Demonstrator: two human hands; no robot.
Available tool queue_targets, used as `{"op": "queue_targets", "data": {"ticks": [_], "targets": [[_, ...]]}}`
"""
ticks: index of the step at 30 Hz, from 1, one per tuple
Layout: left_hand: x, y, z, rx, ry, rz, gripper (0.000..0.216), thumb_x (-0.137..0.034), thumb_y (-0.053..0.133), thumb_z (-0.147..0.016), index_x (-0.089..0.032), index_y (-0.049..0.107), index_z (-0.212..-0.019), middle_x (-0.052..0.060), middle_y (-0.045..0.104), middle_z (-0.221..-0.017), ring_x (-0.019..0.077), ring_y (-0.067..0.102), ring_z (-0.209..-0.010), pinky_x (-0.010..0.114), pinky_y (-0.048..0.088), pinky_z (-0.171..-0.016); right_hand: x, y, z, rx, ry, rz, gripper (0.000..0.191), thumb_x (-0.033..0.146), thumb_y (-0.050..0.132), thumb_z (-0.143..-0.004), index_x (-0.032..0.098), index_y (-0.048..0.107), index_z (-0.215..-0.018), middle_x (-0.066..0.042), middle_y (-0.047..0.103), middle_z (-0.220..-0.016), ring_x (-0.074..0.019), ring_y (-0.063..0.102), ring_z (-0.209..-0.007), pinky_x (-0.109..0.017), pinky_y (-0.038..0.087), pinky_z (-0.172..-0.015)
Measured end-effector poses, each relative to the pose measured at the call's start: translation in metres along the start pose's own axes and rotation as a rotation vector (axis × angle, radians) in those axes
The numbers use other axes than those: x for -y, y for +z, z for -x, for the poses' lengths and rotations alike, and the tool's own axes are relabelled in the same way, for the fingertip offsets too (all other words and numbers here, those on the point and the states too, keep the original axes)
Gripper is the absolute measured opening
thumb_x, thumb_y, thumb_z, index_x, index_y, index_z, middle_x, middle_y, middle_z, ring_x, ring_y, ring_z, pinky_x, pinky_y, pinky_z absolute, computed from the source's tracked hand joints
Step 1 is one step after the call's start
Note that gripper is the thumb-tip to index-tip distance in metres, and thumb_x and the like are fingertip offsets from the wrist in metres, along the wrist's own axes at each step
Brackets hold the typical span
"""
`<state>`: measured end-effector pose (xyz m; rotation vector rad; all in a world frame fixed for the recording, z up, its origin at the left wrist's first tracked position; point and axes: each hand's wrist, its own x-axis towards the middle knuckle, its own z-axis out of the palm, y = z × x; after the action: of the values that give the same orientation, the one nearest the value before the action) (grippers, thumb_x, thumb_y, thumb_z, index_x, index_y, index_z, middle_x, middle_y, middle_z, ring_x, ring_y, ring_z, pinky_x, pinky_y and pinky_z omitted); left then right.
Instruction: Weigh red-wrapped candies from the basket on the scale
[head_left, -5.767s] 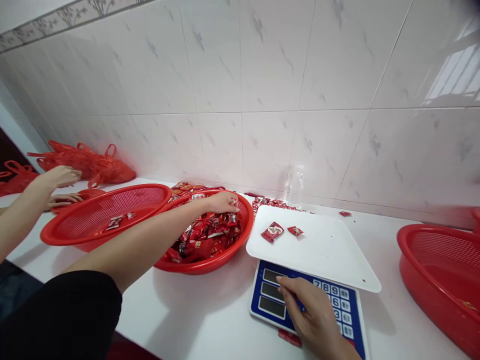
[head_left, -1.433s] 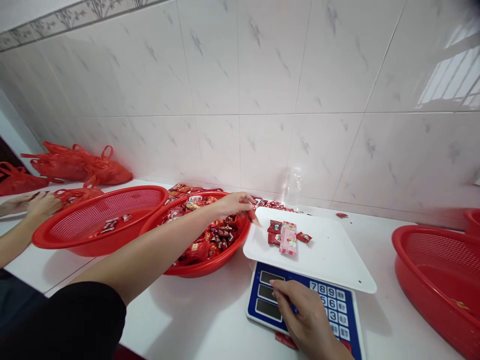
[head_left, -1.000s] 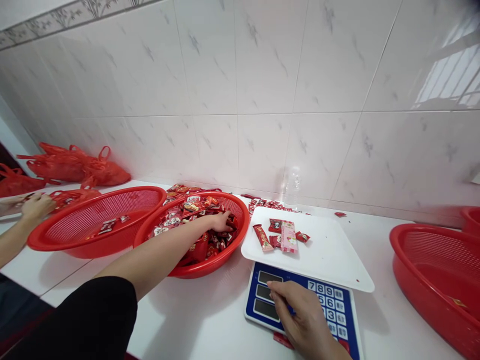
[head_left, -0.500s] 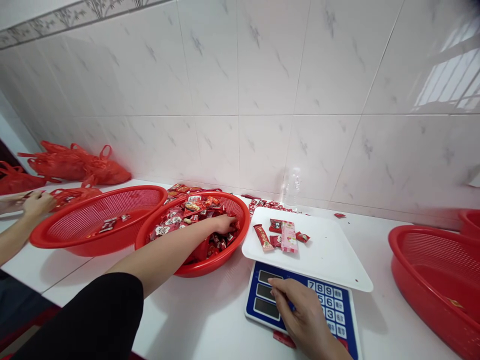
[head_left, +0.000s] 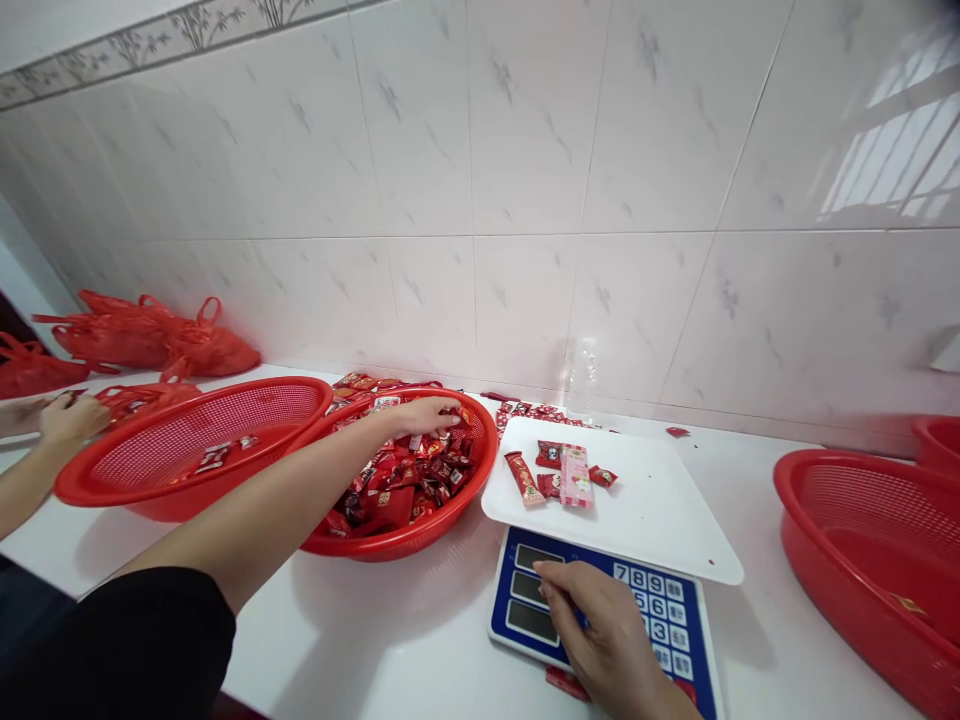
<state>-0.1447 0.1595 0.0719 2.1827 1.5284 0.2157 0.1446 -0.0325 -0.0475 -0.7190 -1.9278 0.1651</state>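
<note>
Pale marbled tiles [head_left: 525, 140] back a white counter [head_left: 360, 630]. The left grip [head_left: 426, 415] is narrow, fingers curled at a red wrapper; whether it is held, I cannot tell. Directly below lie wrapped sweets [head_left: 390, 500] in a red basket [head_left: 390, 549]. The right grip [head_left: 600, 620], thumb and forefinger pinched together, sits over a blue scale [head_left: 658, 608]. Just beyond it, a white tray [head_left: 652, 510] bears several sweets, including a pink packet [head_left: 576, 476]. Farther left of the left grip, past another basket [head_left: 105, 497], are a co-worker's hand [head_left: 73, 418] and red bags [head_left: 214, 350].
</note>
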Motion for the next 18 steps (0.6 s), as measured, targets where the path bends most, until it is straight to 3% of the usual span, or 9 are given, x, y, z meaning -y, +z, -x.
{"op": "queue_targets", "data": {"ticks": [2,5,9,15,18], "targets": [[-0.015,-0.005,0.005,-0.031,0.005,0.09,0.038,-0.041,0.046,-0.085,-0.019,0.052,-0.116,0.004,0.065,-0.087,0.0179,0.061,-0.077,0.024,0.047,-0.064,0.001,0.0,0.0,-0.005,0.0,0.002,0.025,0.009,0.05,-0.087,0.021,0.057,-0.108,-0.002,0.07,-0.085,-0.0126,0.065,-0.072,-0.023,0.05,-0.063],[-0.048,-0.001,0.013,-0.049,0.097,0.138,0.032,-0.036,0.051,-0.084,-0.019,0.058,-0.11,0.003,0.067,-0.096,0.0179,0.06,-0.088,0.027,0.047,-0.076,0.001,-0.001,-0.001,-0.008,0.009,-0.003,0.025,0.01,0.05,-0.086,0.021,0.057,-0.108,-0.002,0.07,-0.085,-0.0127,0.066,-0.073,-0.022,0.051,-0.063],[-0.088,0.019,0.016,0.045,0.278,0.113,0.027,-0.023,0.047,-0.086,-0.021,0.061,-0.109,0.001,0.064,-0.113,0.0164,0.056,-0.104,0.028,0.041,-0.092,0.0,0.0,0.0,-0.006,0.016,-0.005,0.026,0.01,0.05,-0.087,0.021,0.057,-0.109,-0.003,0.07,-0.085,-0.0136,0.066,-0.073,-0.023,0.051,-0.063],[-0.108,0.053,0.005,0.028,0.305,0.048,0.046,-0.01,0.042,-0.083,-0.023,0.049,-0.126,0.002,0.047,-0.136,0.0165,0.048,-0.119,0.028,0.037,-0.101,0.0,0.0,-0.001,-0.011,0.019,-0.018,0.028,0.009,0.05,-0.086,0.022,0.057,-0.11,-0.003,0.07,-0.086,-0.0134,0.066,-0.073,-0.024,0.051,-0.063],[-0.115,0.069,0.001,0.037,0.265,0.076,0.046,-0.023,0.04,-0.089,-0.021,0.039,-0.135,0.004,0.037,-0.145,0.0186,0.038,-0.129,0.029,0.033,-0.105,0.002,-0.001,-0.002,-0.011,0.016,-0.027,0.027,0.008,0.049,-0.086,0.021,0.057,-0.109,-0.003,0.07,-0.085,-0.0134,0.066,-0.072,-0.024,0.051,-0.063]]}}
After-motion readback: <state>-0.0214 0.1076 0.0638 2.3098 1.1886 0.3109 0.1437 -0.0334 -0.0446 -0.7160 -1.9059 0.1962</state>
